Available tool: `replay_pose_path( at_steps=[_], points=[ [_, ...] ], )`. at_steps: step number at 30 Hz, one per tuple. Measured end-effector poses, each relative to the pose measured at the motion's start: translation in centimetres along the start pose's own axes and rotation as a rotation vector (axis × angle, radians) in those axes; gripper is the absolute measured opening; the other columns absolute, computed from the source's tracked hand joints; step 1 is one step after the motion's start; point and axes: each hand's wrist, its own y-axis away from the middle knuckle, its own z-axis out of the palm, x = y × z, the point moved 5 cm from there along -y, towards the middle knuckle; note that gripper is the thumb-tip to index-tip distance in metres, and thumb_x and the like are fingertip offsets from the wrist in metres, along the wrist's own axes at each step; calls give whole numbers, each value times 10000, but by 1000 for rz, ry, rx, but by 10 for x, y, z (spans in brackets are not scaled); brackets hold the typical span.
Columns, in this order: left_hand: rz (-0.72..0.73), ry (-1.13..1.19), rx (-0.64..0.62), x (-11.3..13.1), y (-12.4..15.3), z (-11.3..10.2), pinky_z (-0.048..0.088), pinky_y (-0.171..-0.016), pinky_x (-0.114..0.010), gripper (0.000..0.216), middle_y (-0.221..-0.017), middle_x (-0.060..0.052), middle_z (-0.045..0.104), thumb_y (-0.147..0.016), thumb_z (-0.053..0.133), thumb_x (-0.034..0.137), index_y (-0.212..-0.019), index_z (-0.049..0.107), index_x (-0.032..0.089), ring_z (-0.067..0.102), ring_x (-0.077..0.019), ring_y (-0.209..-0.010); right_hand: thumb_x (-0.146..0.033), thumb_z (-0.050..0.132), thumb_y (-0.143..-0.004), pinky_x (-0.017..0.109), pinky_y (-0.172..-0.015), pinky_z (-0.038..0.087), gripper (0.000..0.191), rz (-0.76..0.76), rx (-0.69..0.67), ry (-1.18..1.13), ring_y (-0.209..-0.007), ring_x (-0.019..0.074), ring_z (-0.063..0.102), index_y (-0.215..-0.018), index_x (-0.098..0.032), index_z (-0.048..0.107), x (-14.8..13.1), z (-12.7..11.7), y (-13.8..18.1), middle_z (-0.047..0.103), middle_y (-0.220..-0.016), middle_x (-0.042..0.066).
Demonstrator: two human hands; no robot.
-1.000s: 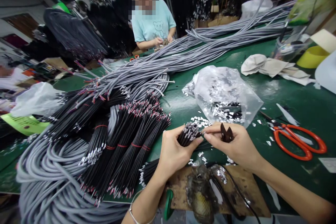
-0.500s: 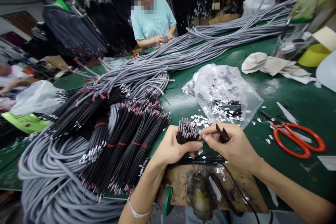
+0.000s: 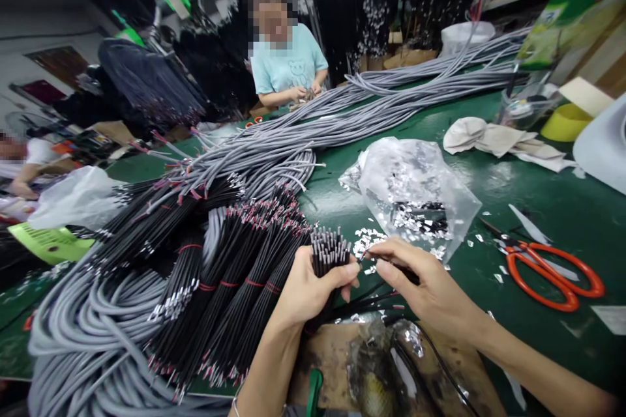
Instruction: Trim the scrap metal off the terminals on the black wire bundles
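Observation:
My left hand (image 3: 313, 290) is closed around an upright bundle of thin black cables (image 3: 328, 255) with silvery-grey tips facing up. Thumb and forefinger press together at the bundle's right side. My right hand (image 3: 415, 280) is closed on small dark snips (image 3: 408, 272), mostly hidden by the fingers. Its fingertips are just right of my left thumb, a small gap away. Small white and silver scraps (image 3: 366, 241) lie on the table behind the hands. Below them is a worn wooden board (image 3: 317, 352) with a dark, grimy metal fixture (image 3: 374, 365) on it.
Tied black cable bundles (image 3: 239, 287) and coiled grey cables (image 3: 88, 345) fill the left. A clear plastic bag (image 3: 415, 189) of scraps sits ahead. Orange-handled scissors (image 3: 548, 267) lie right. Long grey cables (image 3: 366, 111) cross the green table (image 3: 493, 182); a co-worker (image 3: 288, 65) is behind them.
My left hand has moved left with the cable bundle. The right hand has turned, so the snips' two dark prongs no longer stand up in sight. The camera view has shifted slightly.

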Motion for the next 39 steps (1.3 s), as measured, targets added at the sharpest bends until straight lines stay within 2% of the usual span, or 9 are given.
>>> replay_pose_path(
  at_steps=[4,11,21,27,34,39],
  points=[
    [1,5,-33,1,2,1,366,-433,-195,178,-468,19,532,-722,653,237,-609,594,111,470,-72,-414,-238,474,-881,244,-743,442,169,-60,-6,-51,-832,137,596,-945,-213,628,-8,0,0,659,-898,18],
    [-11,3,-46,0,2,3,369,-444,-183,155,-470,24,536,-731,653,220,-631,603,112,469,-62,-428,-199,506,-865,225,-714,440,170,-53,9,-90,-780,117,602,-916,-219,666,-11,-2,0,674,-845,-4],
    [34,-153,21,6,3,5,434,-507,-196,188,-518,3,596,-714,679,243,-615,597,106,537,-82,-484,-192,519,-854,225,-689,437,149,-61,72,-13,-733,116,586,-851,-174,667,-13,-6,-1,660,-787,5],
    [-21,-61,37,3,1,7,456,-516,-205,141,-536,10,605,-691,693,214,-668,604,107,567,-93,-479,-184,527,-848,224,-685,431,141,-87,100,7,-721,112,580,-852,-164,667,-12,-5,1,657,-777,6],
    [-27,10,-26,1,1,3,444,-518,-188,108,-561,15,618,-713,680,195,-732,610,115,565,-78,-468,-190,523,-853,230,-682,427,150,-104,94,-7,-707,109,571,-856,-175,672,-11,-3,3,649,-775,5],
    [-13,26,-43,3,2,0,429,-494,-186,116,-519,20,592,-718,675,203,-704,603,113,535,-73,-447,-252,510,-861,253,-680,436,177,-18,73,-84,-736,129,584,-872,-181,672,-3,-2,1,647,-809,21]
  ],
)
